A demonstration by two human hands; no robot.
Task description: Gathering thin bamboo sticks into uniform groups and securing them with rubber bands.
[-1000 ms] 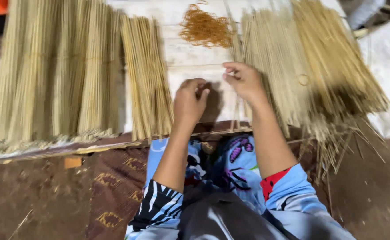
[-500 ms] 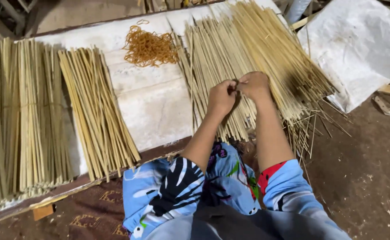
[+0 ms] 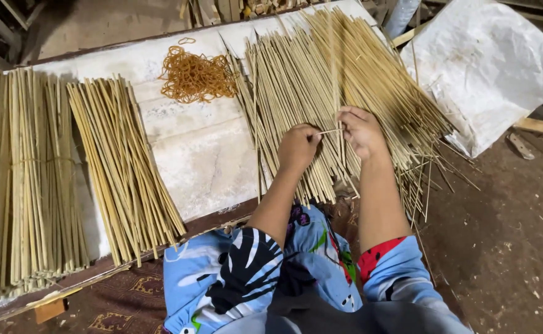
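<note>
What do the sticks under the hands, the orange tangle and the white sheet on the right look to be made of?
Loose sticks: probably split bamboo, pale yellow-green, matt, with straight fibrous grain and uneven tips. The left hand and right hand pinch one thin stick between them. Orange tangle: likely rubber bands, thin dull loops. White sheet: seemingly woven plastic sacking, creased and slightly glossy.

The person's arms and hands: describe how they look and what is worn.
Both forearms are bare. The left hand and right hand wear no gloves, rings or watch. Short sleeves are light blue with black, white and red leaf-like patterns.
</note>
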